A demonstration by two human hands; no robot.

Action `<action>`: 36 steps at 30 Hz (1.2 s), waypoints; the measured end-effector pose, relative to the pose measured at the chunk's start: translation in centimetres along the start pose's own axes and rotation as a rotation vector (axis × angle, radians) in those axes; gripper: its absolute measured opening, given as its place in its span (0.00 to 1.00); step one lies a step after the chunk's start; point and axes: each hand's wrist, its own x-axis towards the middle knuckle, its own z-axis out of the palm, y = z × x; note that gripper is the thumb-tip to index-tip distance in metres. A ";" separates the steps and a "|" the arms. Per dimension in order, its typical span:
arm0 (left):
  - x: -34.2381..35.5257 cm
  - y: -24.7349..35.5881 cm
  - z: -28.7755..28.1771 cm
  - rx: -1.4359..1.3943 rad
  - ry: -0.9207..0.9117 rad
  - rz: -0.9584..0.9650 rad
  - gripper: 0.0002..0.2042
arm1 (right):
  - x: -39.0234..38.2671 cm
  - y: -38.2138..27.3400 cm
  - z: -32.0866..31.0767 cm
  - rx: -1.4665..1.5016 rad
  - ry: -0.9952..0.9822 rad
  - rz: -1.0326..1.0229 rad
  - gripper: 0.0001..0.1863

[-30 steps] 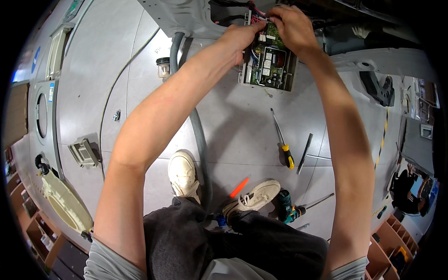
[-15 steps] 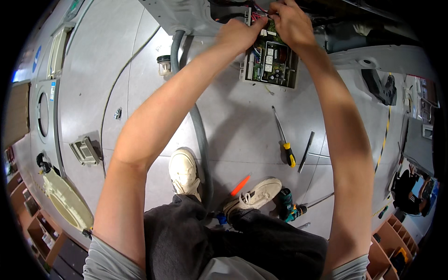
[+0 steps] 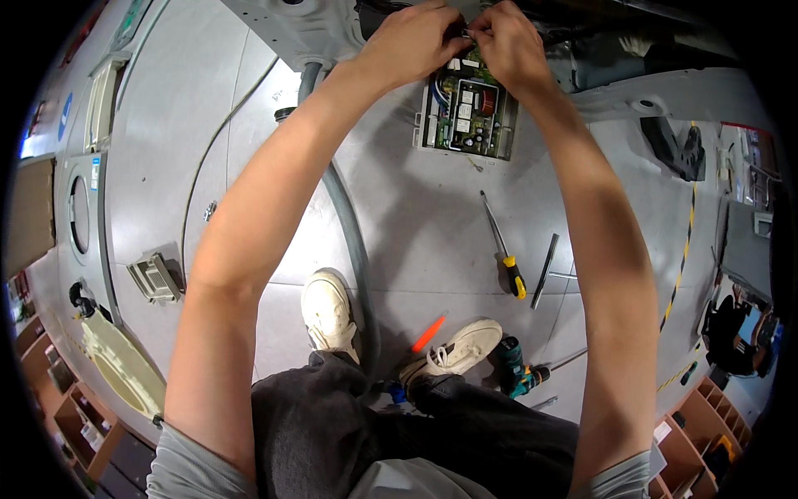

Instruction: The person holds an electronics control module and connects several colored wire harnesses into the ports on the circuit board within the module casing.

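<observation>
An electronic control board in a pale plastic housing (image 3: 472,116) sits at the top middle, against the lower edge of a grey metal appliance frame (image 3: 287,37). Both my hands meet over its far end. My left hand (image 3: 413,43) has its thumb and fingers pinched together there. My right hand (image 3: 511,50) pinches right beside it, fingertips almost touching the left ones. Whatever small part lies between them is mostly hidden by the fingers. White blocks, a copper-coloured coil and wires show on the uncovered part of the board.
A grey hose (image 3: 353,224) runs down from the frame past my left shoe. On the tiled floor lie a yellow-black screwdriver (image 3: 509,258), a dark bar (image 3: 546,270), an orange pen-like tool (image 3: 429,332) and a teal power drill (image 3: 517,370). A front-loading washer panel (image 3: 81,204) stands at left.
My left hand has shifted up and right, closing in on my right hand. The board housing appears slightly further left, and the pink wires seen before are now covered.
</observation>
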 end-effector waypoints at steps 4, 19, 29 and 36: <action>-0.7 0.1 -0.1 0.022 0.040 -0.017 0.11 | 0.1 0.7 0.7 -0.040 0.053 0.035 0.04; -1.4 -0.2 0.2 0.004 0.109 0.125 0.11 | 1.1 0.6 0.1 0.222 -0.148 0.219 0.05; -2.2 0.4 -0.1 0.091 0.141 0.149 0.09 | 2.8 1.9 0.8 0.456 -0.426 0.709 0.10; -2.8 0.7 0.4 0.181 0.186 0.150 0.10 | 2.2 1.5 0.4 0.438 -0.376 0.577 0.10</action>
